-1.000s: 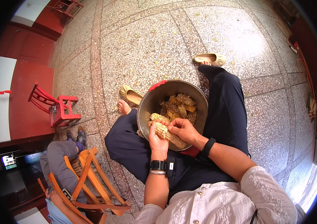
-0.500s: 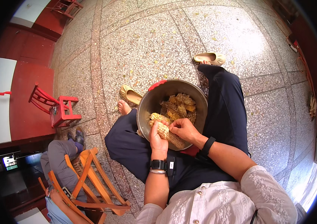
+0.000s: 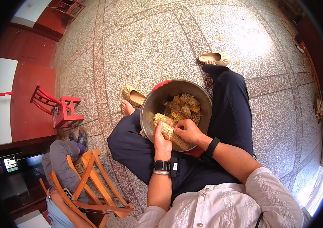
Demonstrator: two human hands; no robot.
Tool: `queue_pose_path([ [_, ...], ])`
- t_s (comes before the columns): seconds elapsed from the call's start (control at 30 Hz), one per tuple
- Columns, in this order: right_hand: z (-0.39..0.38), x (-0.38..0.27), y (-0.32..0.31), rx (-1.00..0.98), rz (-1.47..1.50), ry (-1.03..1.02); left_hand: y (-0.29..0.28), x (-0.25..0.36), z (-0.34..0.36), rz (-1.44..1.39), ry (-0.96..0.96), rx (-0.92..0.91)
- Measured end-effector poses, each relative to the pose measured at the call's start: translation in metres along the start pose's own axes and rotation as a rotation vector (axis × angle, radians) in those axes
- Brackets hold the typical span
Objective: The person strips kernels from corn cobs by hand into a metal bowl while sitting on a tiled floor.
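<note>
Over a deep metal pot [image 3: 154, 99] between my legs, my left hand [image 3: 162, 143] is closed around a pale yellow corn cob [image 3: 168, 132]. The cob slants down to the right, and its lower right end looks stripped of kernels. My right hand [image 3: 190, 133] presses against the cob's right side, thumb and fingers pinched together at the kernels. Its fingertips are partly hidden, so loose kernels in them cannot be made out. Just beyond the held cob is another pale cob [image 3: 160, 117]. Several more corn cobs [image 3: 187, 100], some partly bare, lie inside the pot.
Cream flat shoes [image 3: 134, 95] [image 3: 216, 58] lie beyond the pot near my feet. At left stands a small red chair [image 3: 67, 110]. A person in grey trousers [image 3: 60, 155] sits by a wooden folding chair [image 3: 93, 182] at lower left. Speckled stone floor [image 3: 142, 45] surrounds us.
Both hands stay at the cob with almost the same grip. My right fingers have shifted very slightly along it; the view itself has moved a little.
</note>
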State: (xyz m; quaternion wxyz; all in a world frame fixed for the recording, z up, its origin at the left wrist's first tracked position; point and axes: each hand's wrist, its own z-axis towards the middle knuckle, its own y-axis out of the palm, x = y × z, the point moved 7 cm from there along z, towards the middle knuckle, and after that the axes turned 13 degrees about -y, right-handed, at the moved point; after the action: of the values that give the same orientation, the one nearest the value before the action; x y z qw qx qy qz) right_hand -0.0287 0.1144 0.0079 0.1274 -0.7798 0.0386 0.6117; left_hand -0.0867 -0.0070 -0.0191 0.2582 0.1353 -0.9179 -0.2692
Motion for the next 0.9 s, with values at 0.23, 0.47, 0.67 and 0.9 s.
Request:
queue_pose_path([
  [0.23, -0.001, -0.004, 0.0, -0.031, 0.07, 0.046, -0.002, 0.0, 0.001, -0.033, -0.031, -0.005],
  [0.47, 0.001, -0.004, 0.002, -0.043, 0.186, 0.034, 0.005, 0.001, -0.005, -0.084, -0.081, -0.046],
  [0.67, -0.001, -0.008, 0.002, -0.068, 0.272, 0.027, 0.011, 0.001, -0.007, -0.12, -0.124, -0.097],
  [0.9, -0.002, -0.022, -0.002, -0.085, 0.396, 0.001, 0.006, 0.003, -0.005, -0.147, -0.134, -0.085],
])
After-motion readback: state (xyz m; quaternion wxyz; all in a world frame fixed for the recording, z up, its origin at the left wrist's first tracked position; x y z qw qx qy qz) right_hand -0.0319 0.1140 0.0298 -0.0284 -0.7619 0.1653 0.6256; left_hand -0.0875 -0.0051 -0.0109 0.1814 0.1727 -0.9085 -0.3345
